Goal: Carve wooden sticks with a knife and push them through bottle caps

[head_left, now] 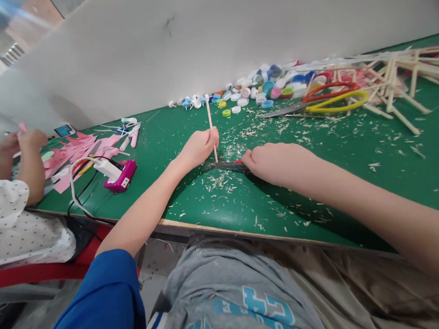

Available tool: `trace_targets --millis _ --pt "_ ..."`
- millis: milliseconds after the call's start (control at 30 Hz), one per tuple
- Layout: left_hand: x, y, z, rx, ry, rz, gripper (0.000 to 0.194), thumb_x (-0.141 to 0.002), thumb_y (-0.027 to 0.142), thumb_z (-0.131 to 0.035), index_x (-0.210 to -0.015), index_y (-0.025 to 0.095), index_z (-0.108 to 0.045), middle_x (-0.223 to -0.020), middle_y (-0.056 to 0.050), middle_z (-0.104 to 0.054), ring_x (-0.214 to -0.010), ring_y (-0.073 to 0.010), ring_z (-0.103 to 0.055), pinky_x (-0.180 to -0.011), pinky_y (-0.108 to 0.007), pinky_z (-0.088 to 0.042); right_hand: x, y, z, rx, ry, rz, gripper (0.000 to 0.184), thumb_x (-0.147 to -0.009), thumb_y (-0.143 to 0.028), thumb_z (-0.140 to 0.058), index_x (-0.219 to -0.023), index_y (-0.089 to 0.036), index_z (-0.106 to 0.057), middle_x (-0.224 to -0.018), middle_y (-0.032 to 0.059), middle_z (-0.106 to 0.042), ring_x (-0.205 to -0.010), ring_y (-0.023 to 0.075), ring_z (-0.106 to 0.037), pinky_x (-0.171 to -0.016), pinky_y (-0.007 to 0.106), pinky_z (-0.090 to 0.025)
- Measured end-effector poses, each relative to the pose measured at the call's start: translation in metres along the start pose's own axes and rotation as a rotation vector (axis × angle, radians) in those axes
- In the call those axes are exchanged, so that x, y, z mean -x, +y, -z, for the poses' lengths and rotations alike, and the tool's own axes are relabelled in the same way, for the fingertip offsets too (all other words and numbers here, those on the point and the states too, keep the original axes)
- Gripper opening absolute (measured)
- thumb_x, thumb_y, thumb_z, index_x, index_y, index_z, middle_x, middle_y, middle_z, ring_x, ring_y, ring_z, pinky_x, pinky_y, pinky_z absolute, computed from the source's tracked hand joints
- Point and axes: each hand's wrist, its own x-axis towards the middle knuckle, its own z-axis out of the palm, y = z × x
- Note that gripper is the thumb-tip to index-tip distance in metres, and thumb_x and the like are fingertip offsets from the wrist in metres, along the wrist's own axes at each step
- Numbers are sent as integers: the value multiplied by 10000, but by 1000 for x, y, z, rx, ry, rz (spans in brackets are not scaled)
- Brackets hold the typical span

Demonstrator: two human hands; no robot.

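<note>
My left hand (199, 147) is closed round a thin wooden stick (210, 119) that stands nearly upright on the green table (356, 164). Its lower end meets a dark-bladed tool with a red handle (232, 165) lying flat on the table. My right hand (270, 161) is closed over that tool's handle end, knuckles up. Pale wood shavings (220, 179) lie scattered around both hands.
Coloured bottle caps (259, 88) are heaped along the white back wall. Scissors with red and yellow handles (328, 100) and a pile of wooden sticks (395, 79) lie at the right. At the left another person's hands (20, 142) work over pink paper (77, 150), near a magenta device (121, 176) with a white cable.
</note>
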Motion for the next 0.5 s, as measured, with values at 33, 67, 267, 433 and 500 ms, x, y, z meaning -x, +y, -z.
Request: trace_targets --millis 33,67,267,433,500 --pt "0 0 0 -4 0 -3 521 -1005 369 -216 -580 203 -468 -496 27 -455 -496 -102 -449 -586 -263 -387 1 -1 2 9 1 4 398 -920 -153 -318 -1228 -144 -570 -971 160 -605 -876 271 -600 -638 335 -407" --pt "0 0 0 -7 2 -6 523 -1006 373 -216 -581 203 -470 -497 26 -459 -497 -102 -452 -589 -263 -389 1 -1 3 19 8 -6 421 -916 -143 -305 -1256 -140 -554 -978 165 -603 -876 273 -599 -634 332 -398" --pt "0 -1 -1 -9 13 -20 557 -1009 450 -201 -580 204 -461 -504 23 -477 -507 -102 -474 -596 -266 -399 -2 1 2 11 59 -97 501 -932 -175 -216 -1365 -113 -462 -986 192 -602 -808 256 -590 -601 309 -348" --pt "-1 1 -3 2 18 -36 560 -1008 468 -198 -584 207 -455 -507 24 -474 -507 -103 -478 -608 -271 -408 -10 9 -13 26 129 -32 459 -920 -187 -234 -1251 -106 -541 -924 175 -599 -749 233 -567 -573 305 -335" --pt "0 3 -2 -3 11 -43 569 -1008 477 -185 -585 208 -452 -506 24 -472 -504 -102 -474 -610 -273 -407 -10 10 -14 37 126 -5 450 -917 -170 -235 -1235 -103 -546 -883 167 -594 -756 233 -567 -579 308 -339"
